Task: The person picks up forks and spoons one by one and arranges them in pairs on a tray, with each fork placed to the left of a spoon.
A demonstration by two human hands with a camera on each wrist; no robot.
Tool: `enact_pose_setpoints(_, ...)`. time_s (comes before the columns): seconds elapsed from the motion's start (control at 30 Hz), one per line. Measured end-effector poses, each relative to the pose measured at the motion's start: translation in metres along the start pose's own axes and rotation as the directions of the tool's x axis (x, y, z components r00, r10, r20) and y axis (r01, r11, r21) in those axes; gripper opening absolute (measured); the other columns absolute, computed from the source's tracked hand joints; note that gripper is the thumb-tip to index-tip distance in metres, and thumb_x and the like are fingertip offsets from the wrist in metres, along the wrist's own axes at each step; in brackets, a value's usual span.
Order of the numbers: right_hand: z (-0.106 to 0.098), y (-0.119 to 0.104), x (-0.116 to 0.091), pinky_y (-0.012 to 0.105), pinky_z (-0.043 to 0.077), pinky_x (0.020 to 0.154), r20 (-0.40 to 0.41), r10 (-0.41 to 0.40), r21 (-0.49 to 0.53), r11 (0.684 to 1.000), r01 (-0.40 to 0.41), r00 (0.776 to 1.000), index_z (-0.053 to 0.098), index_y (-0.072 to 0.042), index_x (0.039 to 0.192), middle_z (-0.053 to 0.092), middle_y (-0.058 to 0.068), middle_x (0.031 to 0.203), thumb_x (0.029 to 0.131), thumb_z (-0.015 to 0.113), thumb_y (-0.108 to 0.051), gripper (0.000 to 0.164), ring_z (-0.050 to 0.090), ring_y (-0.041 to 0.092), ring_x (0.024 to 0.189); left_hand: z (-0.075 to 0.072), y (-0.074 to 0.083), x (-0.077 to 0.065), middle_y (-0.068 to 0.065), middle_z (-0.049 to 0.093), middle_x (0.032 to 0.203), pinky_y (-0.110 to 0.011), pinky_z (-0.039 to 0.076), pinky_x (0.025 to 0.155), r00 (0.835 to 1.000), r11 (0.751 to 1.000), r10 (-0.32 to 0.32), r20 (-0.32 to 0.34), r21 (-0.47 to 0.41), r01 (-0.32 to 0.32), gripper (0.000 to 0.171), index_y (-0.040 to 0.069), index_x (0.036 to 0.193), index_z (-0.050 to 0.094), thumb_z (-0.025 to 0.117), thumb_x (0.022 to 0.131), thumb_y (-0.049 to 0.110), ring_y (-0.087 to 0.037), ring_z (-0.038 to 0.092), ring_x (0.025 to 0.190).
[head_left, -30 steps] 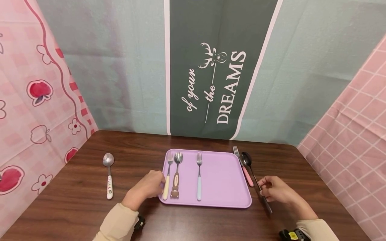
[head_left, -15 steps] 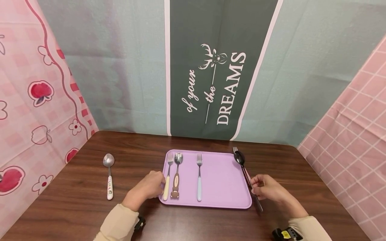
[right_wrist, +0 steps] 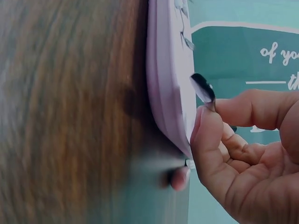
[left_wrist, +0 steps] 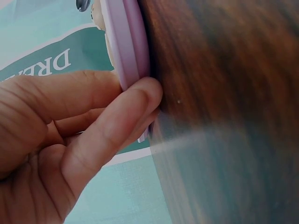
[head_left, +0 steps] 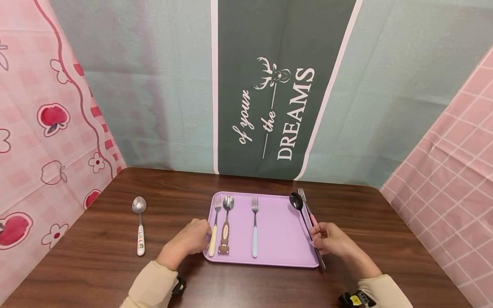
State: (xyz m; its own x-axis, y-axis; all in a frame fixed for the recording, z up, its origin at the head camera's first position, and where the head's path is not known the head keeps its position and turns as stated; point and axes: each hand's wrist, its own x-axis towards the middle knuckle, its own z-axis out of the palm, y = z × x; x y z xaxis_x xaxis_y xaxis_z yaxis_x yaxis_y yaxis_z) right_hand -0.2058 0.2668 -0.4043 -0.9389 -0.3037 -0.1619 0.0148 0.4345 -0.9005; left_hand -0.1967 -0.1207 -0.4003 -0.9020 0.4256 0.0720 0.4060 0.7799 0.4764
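A dark long-handled spoon (head_left: 296, 201) is pinched by the handle in my right hand (head_left: 333, 240), over the right edge of the lilac tray (head_left: 283, 256). In the right wrist view, thumb and finger hold the handle's dark end (right_wrist: 204, 91). My left hand (head_left: 192, 236) grips the tray's left rim; the left wrist view shows the thumb against the rim (left_wrist: 127, 46). On the tray lie a yellow-handled fork (head_left: 213, 241), a bear-handled spoon (head_left: 225, 231) and a blue-handled fork (head_left: 254, 239). A pink-handled fork (head_left: 313, 219) lies just right of the tray, partly hidden by my right hand.
A spoon with a white patterned handle (head_left: 141, 239) lies at the left of the brown wooden table (head_left: 96, 239). A green-grey cloth (head_left: 173, 107) hangs behind the table, with pink cloths (head_left: 446, 171) at the sides.
My right hand has carried the dark spoon leftward, across the pink-handled fork, until its bowl is over the tray. My left hand has stayed at the tray's left rim.
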Motion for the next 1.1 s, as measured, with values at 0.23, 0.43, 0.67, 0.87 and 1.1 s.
enact_pose_setpoints(0.23,0.013,-0.003,0.004,0.028,0.048,0.05,-0.06,-0.004,0.002,1.0,0.004,0.998,0.048,0.018,0.099,0.051,0.007,0.074,0.074,0.055,0.007,0.028,0.05,0.016,0.062,0.0,0.001,0.0,0.006,0.043,0.044,-0.024,0.038,0.038,1.0,1.0,-0.018,0.007,-0.005,0.018,0.026,0.01,0.052,0.051,0.058,0.063,-0.012,-0.01,0.043,0.041)
enact_pose_setpoints(0.43,0.022,-0.005,0.01,0.028,0.049,0.052,-0.094,-0.019,-0.006,1.0,0.019,0.995,0.049,0.019,0.096,0.052,0.007,0.073,0.073,0.056,0.008,0.026,0.051,0.016,0.063,0.0,0.001,0.0,0.005,0.043,0.044,-0.024,0.038,0.038,1.0,1.0,-0.018,0.01,-0.009,0.018,0.026,0.01,0.052,0.051,0.058,0.064,-0.012,-0.01,0.043,0.041)
enact_pose_setpoints(0.67,0.036,-0.011,0.015,0.029,0.05,0.052,-0.103,0.001,-0.006,1.0,-0.002,0.995,0.052,0.019,0.096,0.055,0.007,0.073,0.073,0.058,0.008,0.026,0.053,0.015,0.062,-0.001,0.001,0.0,0.005,0.043,0.045,-0.024,0.037,0.038,1.0,1.0,-0.008,0.007,-0.003,0.008,0.026,0.01,0.052,0.05,0.058,0.063,-0.012,-0.01,0.043,0.042)
enact_pose_setpoints(0.87,0.049,-0.017,0.019,0.031,0.051,0.053,-0.076,-0.024,-0.034,0.999,0.021,0.997,0.054,0.017,0.095,0.054,0.005,0.071,0.073,0.058,0.006,0.024,0.053,0.015,0.061,0.0,0.0,0.0,0.005,0.043,0.047,-0.024,0.037,0.039,1.0,1.0,0.004,-0.009,0.014,-0.004,0.026,0.011,0.051,0.05,0.057,0.063,-0.011,-0.01,0.042,0.044)
enact_pose_setpoints(1.1,0.059,-0.021,0.026,0.03,0.051,0.053,-0.056,-0.001,0.013,1.0,0.001,0.998,0.053,0.016,0.096,0.054,0.006,0.071,0.071,0.058,0.007,0.027,0.053,0.014,0.061,0.0,0.0,0.0,0.005,0.043,0.047,-0.024,0.038,0.038,1.0,1.0,0.019,-0.014,0.01,-0.019,0.026,0.011,0.052,0.05,0.058,0.063,-0.011,-0.01,0.043,0.043)
